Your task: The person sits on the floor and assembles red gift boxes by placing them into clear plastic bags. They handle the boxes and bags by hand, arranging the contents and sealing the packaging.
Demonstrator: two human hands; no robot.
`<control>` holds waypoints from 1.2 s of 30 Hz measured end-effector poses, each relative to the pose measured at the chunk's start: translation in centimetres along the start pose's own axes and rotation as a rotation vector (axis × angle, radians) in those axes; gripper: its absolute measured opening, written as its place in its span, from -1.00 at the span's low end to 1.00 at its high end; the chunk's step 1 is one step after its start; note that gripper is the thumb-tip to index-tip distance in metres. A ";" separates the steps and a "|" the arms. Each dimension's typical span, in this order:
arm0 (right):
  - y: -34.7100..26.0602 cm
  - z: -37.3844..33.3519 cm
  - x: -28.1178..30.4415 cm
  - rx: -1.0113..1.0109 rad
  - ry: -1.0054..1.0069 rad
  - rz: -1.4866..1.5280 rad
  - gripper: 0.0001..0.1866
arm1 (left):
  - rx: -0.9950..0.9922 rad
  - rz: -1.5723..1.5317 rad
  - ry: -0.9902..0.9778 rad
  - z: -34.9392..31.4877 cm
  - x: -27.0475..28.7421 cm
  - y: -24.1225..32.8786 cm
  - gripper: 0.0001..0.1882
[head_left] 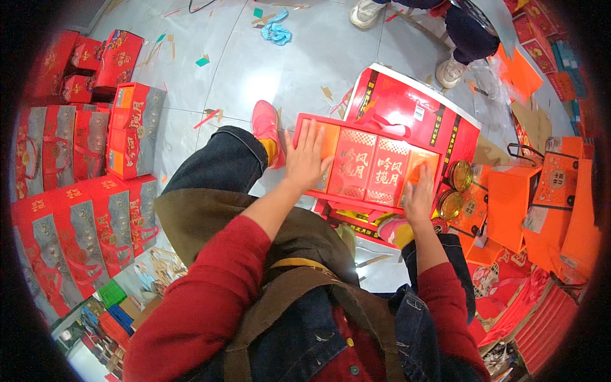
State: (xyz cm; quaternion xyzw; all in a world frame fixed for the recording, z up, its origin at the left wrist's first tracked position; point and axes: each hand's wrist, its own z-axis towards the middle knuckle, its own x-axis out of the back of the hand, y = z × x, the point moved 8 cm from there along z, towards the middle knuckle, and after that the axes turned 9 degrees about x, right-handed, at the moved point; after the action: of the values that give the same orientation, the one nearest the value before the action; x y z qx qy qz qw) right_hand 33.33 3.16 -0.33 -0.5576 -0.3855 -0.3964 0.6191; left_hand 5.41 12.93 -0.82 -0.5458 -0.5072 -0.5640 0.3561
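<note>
pressing left hand (307, 156), right hand (419, 193) flat on red tray (375, 202) ends.

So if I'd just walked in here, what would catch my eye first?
Probably the open red gift tray in the middle, with the left hand flat on its left end and the right hand at its orange right end; two red inner boxes sit between them. Next, the stacks of red-and-grey gift boxes on the left, and the two round gold tins just right of the tray.
</note>
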 end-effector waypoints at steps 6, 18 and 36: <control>-0.6 -0.1 -1.0 -0.007 0.026 -0.079 -0.35 | -0.070 -0.024 -0.020 0.1 -0.6 -0.6 -0.26; 10.2 -8.4 -1.9 -0.603 0.095 0.409 -0.54 | 0.671 -1.003 -0.130 -3.7 -7.4 -12.9 -0.51; 9.4 -10.9 -5.8 -0.946 0.204 0.956 -0.55 | 0.870 -1.072 -0.233 -7.0 -5.3 -9.5 -0.38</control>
State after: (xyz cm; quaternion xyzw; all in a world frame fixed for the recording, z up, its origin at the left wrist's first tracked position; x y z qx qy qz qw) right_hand 40.18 -6.72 -10.13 -0.8372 0.1785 -0.2559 0.4492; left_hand -4.70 7.60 -6.94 -0.0850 -0.9212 -0.3452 0.1582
